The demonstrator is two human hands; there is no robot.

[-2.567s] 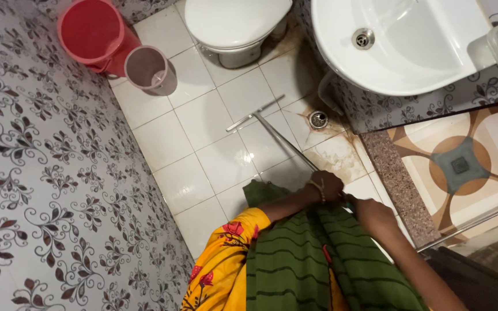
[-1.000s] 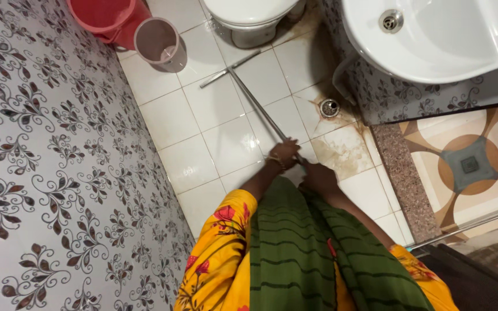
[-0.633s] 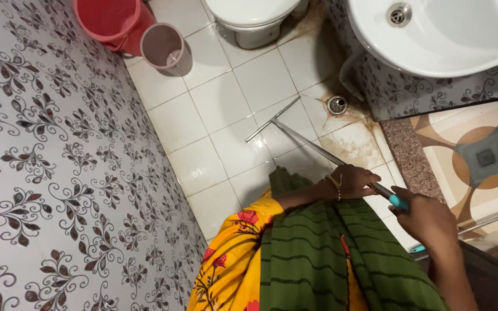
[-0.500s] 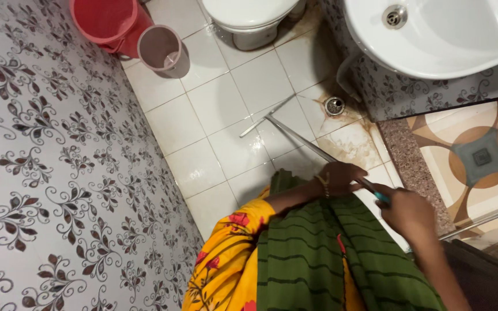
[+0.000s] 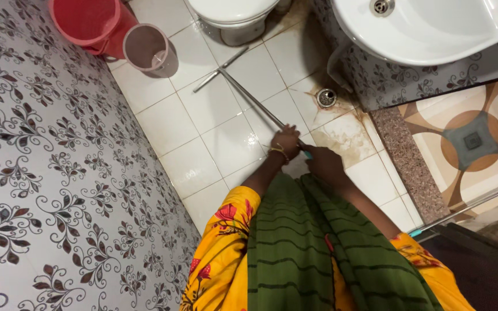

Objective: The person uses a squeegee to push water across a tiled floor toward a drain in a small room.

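Both hands close around the long metal handle of a floor wiper (image 5: 249,95). The left hand (image 5: 286,142), with a bangle at the wrist, grips the shaft a little farther down toward the blade. The right hand (image 5: 324,163) wraps the teal end grip just behind it, so the two hands sit almost touching on the handle.

The wiper stretches away from the hands across the white floor tiles (image 5: 203,144). Its crossbar blade lies flat on the tiles just in front of the toilet (image 5: 231,14) base, tilted at an angle to the tile lines.

Taking the toilet as the marker: a red bucket (image 5: 85,23) stands well to its left against the patterned wall (image 5: 41,173), and a translucent mug (image 5: 145,49) sits just beside the bucket, between it and the toilet. To the toilet's right hangs a white washbasin (image 5: 427,29). A round floor drain (image 5: 325,98) lies below the basin, ringed by brownish staining (the stain spreads over the neighbouring tiles too).

The wiper's shaft passes between the toilet and that drain. The person wears a yellow flowered garment with a green striped cloth (image 5: 318,259) over it, filling the lower middle of the view.
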